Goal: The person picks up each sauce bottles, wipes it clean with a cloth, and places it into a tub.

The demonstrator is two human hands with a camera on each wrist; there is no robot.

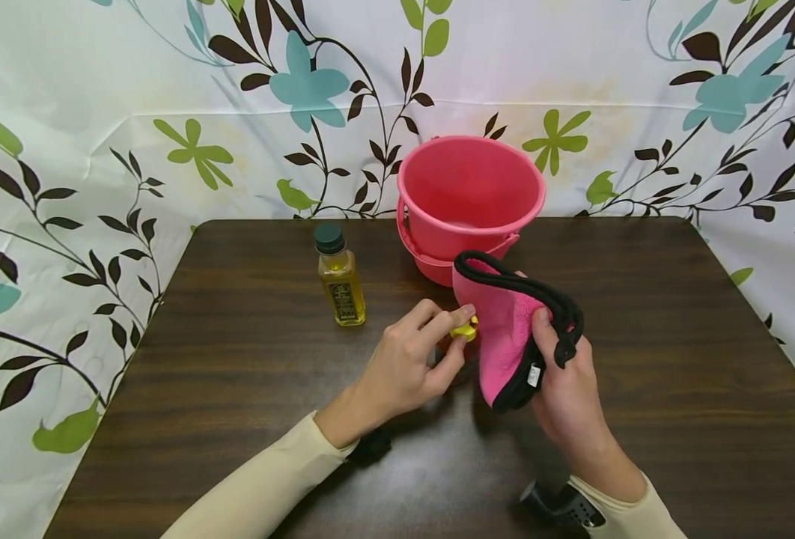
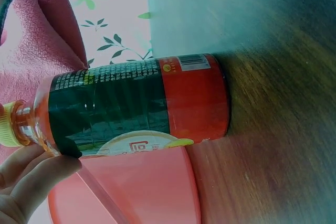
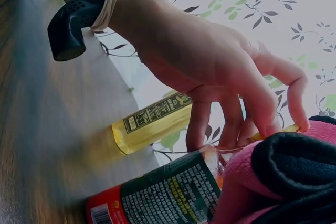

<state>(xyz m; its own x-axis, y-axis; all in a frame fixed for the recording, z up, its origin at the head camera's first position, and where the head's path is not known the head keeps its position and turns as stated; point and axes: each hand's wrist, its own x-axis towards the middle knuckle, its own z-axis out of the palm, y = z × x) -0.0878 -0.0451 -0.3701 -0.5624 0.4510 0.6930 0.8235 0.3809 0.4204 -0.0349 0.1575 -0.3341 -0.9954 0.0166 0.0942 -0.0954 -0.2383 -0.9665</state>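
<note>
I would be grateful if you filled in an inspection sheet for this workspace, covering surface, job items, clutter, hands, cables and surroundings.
Surface: dark wood-grain table, with a soft sheen near the front.
Job items: green-labelled bottle, upright, yellow cap on; pink cloth with black edging, folded over in the hand.
Clutter: pink bucket at the back, handle lowered; bottle of yellow liquid, capped and upright, left of it.
Hands: left hand pinches the cap; right hand grips the cloth.
Cables: nothing seen.
Surroundings: white backdrop printed with leaves and flowers behind the table.
</note>
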